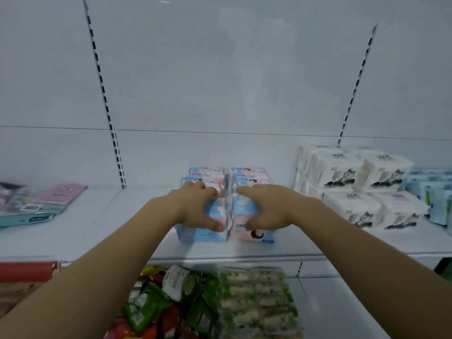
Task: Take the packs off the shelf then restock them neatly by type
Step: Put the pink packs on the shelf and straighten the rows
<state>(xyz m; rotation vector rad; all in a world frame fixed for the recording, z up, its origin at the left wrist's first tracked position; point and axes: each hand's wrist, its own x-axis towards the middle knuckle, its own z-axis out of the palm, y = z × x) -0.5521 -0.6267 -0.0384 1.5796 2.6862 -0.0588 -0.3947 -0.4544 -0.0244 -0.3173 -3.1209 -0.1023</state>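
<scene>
Your left hand (199,206) grips the front blue-and-pink pack (203,231) at frame centre on the white shelf (102,231), fingers curled over its top; your right hand (265,207) grips its neighbour (254,234) the same way. "240" reads on the packs behind (209,171); other print blurs. Four white cat-printed packs (354,177) sit at the right.

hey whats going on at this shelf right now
A person is restocking a store shelf. The left hand and right hand each have a grip on the front blue-and-pink packs in the middle, with more of the same lined up behind. White packs sit stacked to the right, and green packs fill the level below.
</scene>
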